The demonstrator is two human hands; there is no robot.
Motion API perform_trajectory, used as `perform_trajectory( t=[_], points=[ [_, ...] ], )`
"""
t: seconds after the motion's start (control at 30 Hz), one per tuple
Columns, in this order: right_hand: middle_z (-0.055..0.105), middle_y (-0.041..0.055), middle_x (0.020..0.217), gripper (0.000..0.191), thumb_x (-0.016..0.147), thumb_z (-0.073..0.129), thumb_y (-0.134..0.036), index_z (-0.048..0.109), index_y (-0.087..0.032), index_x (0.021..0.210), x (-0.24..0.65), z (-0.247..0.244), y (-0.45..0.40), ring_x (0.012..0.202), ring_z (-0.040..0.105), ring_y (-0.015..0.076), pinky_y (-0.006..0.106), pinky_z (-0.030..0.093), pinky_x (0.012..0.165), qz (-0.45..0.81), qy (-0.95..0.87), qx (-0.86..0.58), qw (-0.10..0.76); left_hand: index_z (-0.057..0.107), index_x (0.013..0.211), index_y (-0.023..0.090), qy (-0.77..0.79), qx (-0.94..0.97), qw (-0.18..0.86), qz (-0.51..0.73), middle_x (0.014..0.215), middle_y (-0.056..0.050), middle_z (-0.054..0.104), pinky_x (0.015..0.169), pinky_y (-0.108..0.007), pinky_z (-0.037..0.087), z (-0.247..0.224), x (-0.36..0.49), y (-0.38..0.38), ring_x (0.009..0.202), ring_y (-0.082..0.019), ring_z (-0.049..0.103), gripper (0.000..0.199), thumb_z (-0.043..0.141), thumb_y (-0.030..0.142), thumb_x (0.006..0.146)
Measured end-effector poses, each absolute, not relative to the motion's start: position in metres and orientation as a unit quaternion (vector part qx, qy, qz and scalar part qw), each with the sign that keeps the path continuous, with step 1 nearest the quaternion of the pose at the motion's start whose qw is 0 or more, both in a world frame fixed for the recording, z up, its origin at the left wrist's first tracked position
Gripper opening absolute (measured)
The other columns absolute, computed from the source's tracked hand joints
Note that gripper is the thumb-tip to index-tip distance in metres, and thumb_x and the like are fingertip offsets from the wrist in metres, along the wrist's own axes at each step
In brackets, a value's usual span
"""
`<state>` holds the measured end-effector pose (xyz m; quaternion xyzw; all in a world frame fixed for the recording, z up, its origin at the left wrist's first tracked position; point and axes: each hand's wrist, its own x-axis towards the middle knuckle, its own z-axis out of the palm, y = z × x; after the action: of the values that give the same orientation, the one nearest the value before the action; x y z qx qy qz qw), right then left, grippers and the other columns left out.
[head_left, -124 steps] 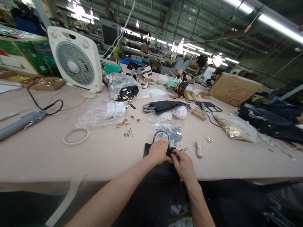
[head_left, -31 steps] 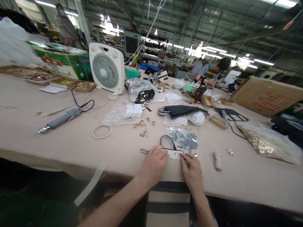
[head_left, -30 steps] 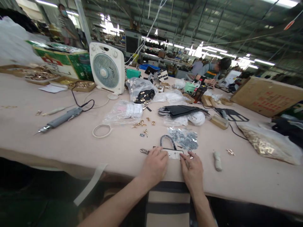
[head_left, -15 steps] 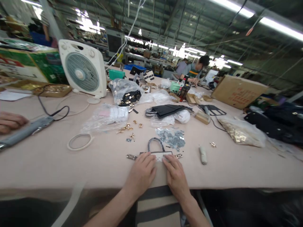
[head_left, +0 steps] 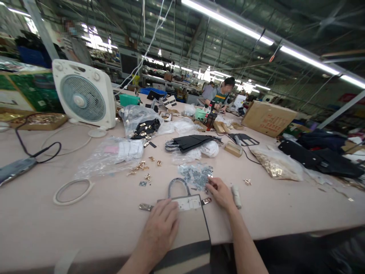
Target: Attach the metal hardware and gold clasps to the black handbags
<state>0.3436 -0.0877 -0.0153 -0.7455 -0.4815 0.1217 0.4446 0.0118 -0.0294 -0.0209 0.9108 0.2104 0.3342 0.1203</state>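
A beige bag panel with dark stripes point(head_left: 189, 224) lies at the table's front edge, its curved handle point(head_left: 179, 182) pointing away from me. Near the handle is a white strip point(head_left: 189, 203), and a metal-tipped strap point(head_left: 146, 207) sticks out on each side. My left hand point(head_left: 162, 222) rests flat on the panel's upper left part, fingers spread a little. At the right edge of a pile of small grey metal plates point(head_left: 196, 175), my right hand point(head_left: 219, 192) has its fingers bent together; what they hold, if anything, is too small to name.
Gold clasps point(head_left: 141, 166) and a white tape roll point(head_left: 73, 191) lie to the left. A white fan point(head_left: 82, 93) stands behind them. Black panels point(head_left: 191, 142), a rolled cloth point(head_left: 236, 196), a bag of parts point(head_left: 276, 163) and a carton point(head_left: 268, 118) are ahead and right. A person works farther back.
My right hand has left the panel and moved forward and right to the metal plates. My left hand stays on the panel. The view has shifted, and the other hand at far left is gone.
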Motion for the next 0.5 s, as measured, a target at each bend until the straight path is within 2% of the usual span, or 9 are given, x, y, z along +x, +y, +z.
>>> perform_trajectory(
  t=[0.2, 0.3, 0.43, 0.5],
  points=[
    [0.068, 0.0049, 0.093, 0.028, 0.081, 0.075, -0.052, 0.081, -0.025, 0.085, 0.344, -0.019, -0.088, 0.079, 0.062, 0.0222, 0.038, 0.049, 0.077, 0.128, -0.500, -0.746, 0.420, 0.062, 0.128, 0.024, 0.228, 0.910, 0.164, 0.307, 0.132, -0.009, 0.068, 0.112, -0.052, 0.047, -0.015, 0.011, -0.031, 0.128, -0.031, 0.058, 0.033, 0.061, 0.018, 0.095],
    [0.070, 0.0063, 0.095, 0.033, 0.078, 0.076, -0.054, 0.081, -0.026, 0.094, 0.348, -0.027, -0.088, 0.081, 0.061, 0.0244, 0.040, 0.049, 0.080, 0.112, -0.501, -0.756, 0.407, 0.063, 0.121, 0.024, 0.274, 0.893, 0.214, 0.286, 0.129, -0.010, 0.067, 0.106, -0.051, 0.049, -0.008, 0.015, -0.032, 0.121, -0.031, 0.059, 0.031, 0.072, 0.027, 0.092],
    [0.069, 0.0084, 0.099, 0.032, 0.081, 0.072, -0.050, 0.080, -0.025, 0.099, 0.356, -0.035, -0.084, 0.084, 0.062, 0.0256, 0.041, 0.049, 0.084, 0.091, -0.518, -0.773, 0.354, 0.062, 0.126, 0.025, 0.346, 0.871, 0.218, 0.271, 0.126, -0.009, 0.064, 0.100, -0.051, 0.049, -0.003, 0.026, -0.030, 0.115, -0.032, 0.057, 0.055, 0.086, 0.045, 0.080],
    [0.069, 0.0089, 0.099, 0.030, 0.082, 0.071, -0.048, 0.080, -0.024, 0.098, 0.358, -0.035, -0.083, 0.085, 0.062, 0.0255, 0.040, 0.049, 0.083, 0.088, -0.526, -0.779, 0.330, 0.063, 0.128, 0.027, 0.361, 0.872, 0.203, 0.262, 0.123, -0.008, 0.063, 0.097, -0.050, 0.048, -0.002, 0.031, -0.029, 0.112, -0.031, 0.056, 0.061, 0.087, 0.050, 0.078]
  ],
)
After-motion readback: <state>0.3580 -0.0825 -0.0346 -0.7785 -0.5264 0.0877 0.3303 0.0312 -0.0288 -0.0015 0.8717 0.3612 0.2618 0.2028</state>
